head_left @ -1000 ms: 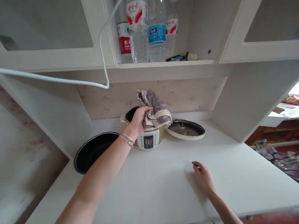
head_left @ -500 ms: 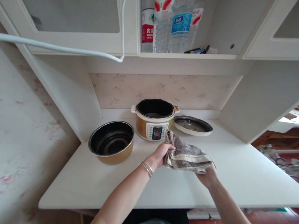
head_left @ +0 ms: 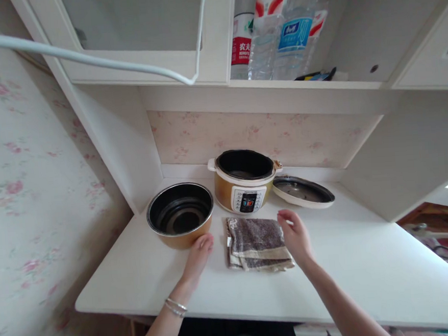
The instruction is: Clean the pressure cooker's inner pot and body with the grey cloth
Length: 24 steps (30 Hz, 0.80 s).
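Note:
A folded brown-and-cream towel [head_left: 257,240] lies flat on the white countertop. Over its right edge hovers my right hand [head_left: 296,237], open, with the fingers slightly curled and holding nothing. My left hand [head_left: 199,254], a bracelet on its wrist, is open at the lower right side of the gold inner pot [head_left: 183,240]; whether it touches the pot I cannot tell. The pot is black inside and stands upright. Behind the towel is the electric cooker [head_left: 244,187], lidless, its control panel facing me. The cooker lid [head_left: 306,190] rests upside down to the right of it.
Above the counter [head_left: 132,282], an open cupboard shelf holds several plastic bottles [head_left: 291,35] and small items. A white cable [head_left: 124,62] crosses the upper left. Cabinet side panels [head_left: 110,135] bound the left and right, and a flowered wall [head_left: 15,203] stands at the left.
The towel has gone from both hands onto the counter and now lies folded in front of the cooker. My left hand has moved left to the inner pot; the right has let go.

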Each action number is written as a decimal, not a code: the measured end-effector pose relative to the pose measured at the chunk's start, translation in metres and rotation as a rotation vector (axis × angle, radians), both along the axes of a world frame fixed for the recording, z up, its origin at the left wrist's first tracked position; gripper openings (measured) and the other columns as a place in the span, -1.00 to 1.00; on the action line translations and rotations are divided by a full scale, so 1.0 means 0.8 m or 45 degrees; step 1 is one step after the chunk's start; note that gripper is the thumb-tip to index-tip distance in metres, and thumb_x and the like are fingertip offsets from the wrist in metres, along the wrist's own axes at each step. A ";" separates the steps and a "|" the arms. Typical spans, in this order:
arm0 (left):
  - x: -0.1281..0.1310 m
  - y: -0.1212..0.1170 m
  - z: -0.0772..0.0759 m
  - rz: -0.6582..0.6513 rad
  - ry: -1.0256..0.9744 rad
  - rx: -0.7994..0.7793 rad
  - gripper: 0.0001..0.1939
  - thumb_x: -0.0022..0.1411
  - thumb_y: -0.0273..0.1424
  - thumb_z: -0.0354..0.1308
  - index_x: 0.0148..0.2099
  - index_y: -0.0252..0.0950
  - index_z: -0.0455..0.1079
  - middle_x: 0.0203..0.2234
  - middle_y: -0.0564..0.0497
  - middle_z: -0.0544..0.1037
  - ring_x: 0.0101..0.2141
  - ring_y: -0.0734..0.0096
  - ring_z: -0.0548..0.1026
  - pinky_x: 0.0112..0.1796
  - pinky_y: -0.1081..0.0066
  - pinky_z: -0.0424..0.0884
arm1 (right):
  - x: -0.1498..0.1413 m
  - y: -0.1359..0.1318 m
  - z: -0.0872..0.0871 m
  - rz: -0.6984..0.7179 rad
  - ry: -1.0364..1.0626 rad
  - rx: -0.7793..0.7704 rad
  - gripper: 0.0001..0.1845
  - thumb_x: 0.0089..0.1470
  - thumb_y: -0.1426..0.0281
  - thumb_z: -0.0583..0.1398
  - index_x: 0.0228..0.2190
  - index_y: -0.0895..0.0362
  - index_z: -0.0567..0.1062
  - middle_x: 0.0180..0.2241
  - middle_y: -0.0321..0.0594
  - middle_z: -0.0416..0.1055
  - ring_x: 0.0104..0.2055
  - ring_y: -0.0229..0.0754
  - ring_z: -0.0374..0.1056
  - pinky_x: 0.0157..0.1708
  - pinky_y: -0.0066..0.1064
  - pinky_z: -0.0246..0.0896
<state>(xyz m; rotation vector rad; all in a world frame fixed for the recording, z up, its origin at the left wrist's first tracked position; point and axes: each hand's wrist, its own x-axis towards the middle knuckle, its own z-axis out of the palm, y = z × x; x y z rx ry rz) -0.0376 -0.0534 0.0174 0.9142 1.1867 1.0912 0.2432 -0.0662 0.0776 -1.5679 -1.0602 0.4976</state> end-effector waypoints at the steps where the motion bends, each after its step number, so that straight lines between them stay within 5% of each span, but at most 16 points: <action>1: -0.019 -0.006 0.002 0.058 0.023 0.005 -0.57 0.07 -0.13 0.19 -0.13 -0.36 0.42 -0.17 -0.18 0.53 -0.17 0.24 0.50 -0.12 0.27 0.40 | -0.023 0.007 0.006 0.106 -0.029 -0.016 -0.63 0.01 0.11 0.13 -0.23 0.10 0.43 -0.25 -0.20 0.42 -0.33 -0.19 0.31 -0.34 -0.38 0.20; 6: -0.103 -0.027 0.024 0.438 0.125 0.149 -0.61 0.08 -0.13 0.17 -0.18 -0.34 0.43 -0.31 -0.06 0.53 -0.38 0.35 0.48 -0.35 0.34 0.44 | -0.121 0.059 0.016 0.583 -0.055 -0.058 -0.66 0.06 0.16 0.10 -0.17 0.07 0.43 -0.20 -0.23 0.43 -0.17 -0.16 0.32 -0.14 -0.33 0.19; 9: -0.141 -0.025 0.043 0.698 0.121 0.222 -0.64 0.06 -0.17 0.18 -0.18 -0.31 0.43 -0.27 -0.04 0.52 -0.31 0.33 0.49 -0.32 0.35 0.45 | -0.164 0.098 0.015 0.686 -0.014 -0.271 -0.53 0.03 0.14 0.14 -0.03 0.06 0.38 -0.07 -0.19 0.40 -0.11 -0.15 0.32 -0.09 -0.32 0.17; 12: -0.164 -0.012 0.054 0.779 0.132 0.256 -0.61 0.08 -0.16 0.17 -0.11 -0.29 0.44 -0.15 -0.08 0.51 -0.13 0.23 0.48 -0.16 0.25 0.43 | -0.193 0.127 0.017 0.733 -0.003 -0.467 -0.49 0.03 0.10 0.14 -0.02 0.07 0.38 -0.06 -0.18 0.41 -0.08 -0.14 0.32 -0.09 -0.34 0.18; 17: -0.159 0.003 0.066 0.663 0.282 0.262 -0.54 0.12 -0.16 0.16 0.05 -0.21 0.39 0.11 -0.08 0.37 0.13 0.19 0.30 0.11 0.20 0.21 | -0.213 0.140 0.021 0.698 -0.147 -0.529 -0.60 0.07 0.15 0.09 -0.18 0.16 0.45 -0.19 -0.07 0.46 -0.15 -0.03 0.34 -0.13 -0.23 0.17; 24: -0.129 0.006 0.100 0.704 0.277 0.337 -0.53 0.06 -0.28 0.22 0.05 -0.25 0.41 -0.03 -0.03 0.51 0.05 0.20 0.39 0.12 0.20 0.21 | -0.208 0.118 0.036 0.628 -0.295 -0.446 -0.74 0.08 0.24 0.04 -0.32 0.11 0.44 -0.32 -0.17 0.45 -0.23 -0.11 0.33 -0.21 -0.33 0.14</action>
